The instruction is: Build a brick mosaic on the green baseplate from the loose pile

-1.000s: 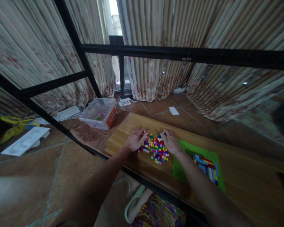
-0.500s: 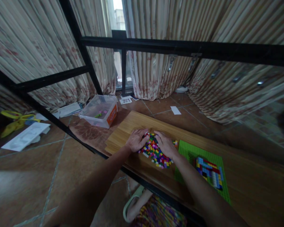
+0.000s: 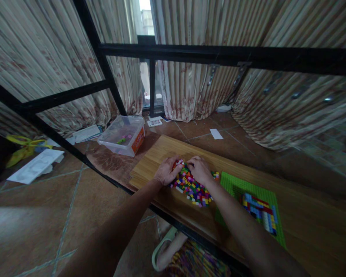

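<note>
plastic bricks (image 3: 192, 188) lie on the bench (image 3: 158, 154), trailing near-right, between my left grip (image 3: 165, 172), spread loose at their left edge, and right grip (image 3: 200, 170), curled over them, nearer the green baseplate (image 3: 229, 184); whether it pinches one i can't make out.

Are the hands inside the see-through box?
No, the left hand and right hand are both at the loose bricks on the wooden table, apart from the box.

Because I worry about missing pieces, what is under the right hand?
Small coloured bricks show on both sides of the right hand. What lies directly beneath its palm is covered and cannot be seen.
</note>
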Demonstrator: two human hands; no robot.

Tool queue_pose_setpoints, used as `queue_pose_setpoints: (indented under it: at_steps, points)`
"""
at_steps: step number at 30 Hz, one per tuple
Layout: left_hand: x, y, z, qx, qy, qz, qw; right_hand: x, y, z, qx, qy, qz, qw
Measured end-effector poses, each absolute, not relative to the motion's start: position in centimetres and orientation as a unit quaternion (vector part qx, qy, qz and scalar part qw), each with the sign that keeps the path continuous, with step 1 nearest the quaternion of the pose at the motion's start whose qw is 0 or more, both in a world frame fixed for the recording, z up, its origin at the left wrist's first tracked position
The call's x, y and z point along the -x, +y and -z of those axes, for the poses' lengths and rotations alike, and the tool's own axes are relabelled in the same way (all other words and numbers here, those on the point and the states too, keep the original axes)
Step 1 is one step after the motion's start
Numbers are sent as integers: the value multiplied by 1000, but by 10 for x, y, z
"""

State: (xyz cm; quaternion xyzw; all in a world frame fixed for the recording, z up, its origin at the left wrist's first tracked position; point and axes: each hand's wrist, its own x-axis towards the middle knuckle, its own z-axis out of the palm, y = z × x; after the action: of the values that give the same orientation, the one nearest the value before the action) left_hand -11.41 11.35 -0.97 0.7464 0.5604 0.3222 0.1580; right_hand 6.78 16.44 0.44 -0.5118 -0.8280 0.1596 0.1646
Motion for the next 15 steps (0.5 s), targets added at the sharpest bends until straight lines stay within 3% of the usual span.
queue_pose_setpoints:
  at_steps: [8, 11, 15]
  points:
    - [115, 114, 8, -733, 570, -331, 166, -63, 151, -22, 523, -801, -168, 238]
    - [116, 116, 7, -725, 579, -333, 170, -67, 126, -39, 514, -759, -213, 337]
    - [119, 121, 9, -730, 579, -323, 166, -76, 69, -51, 481, -628, -376, 482]
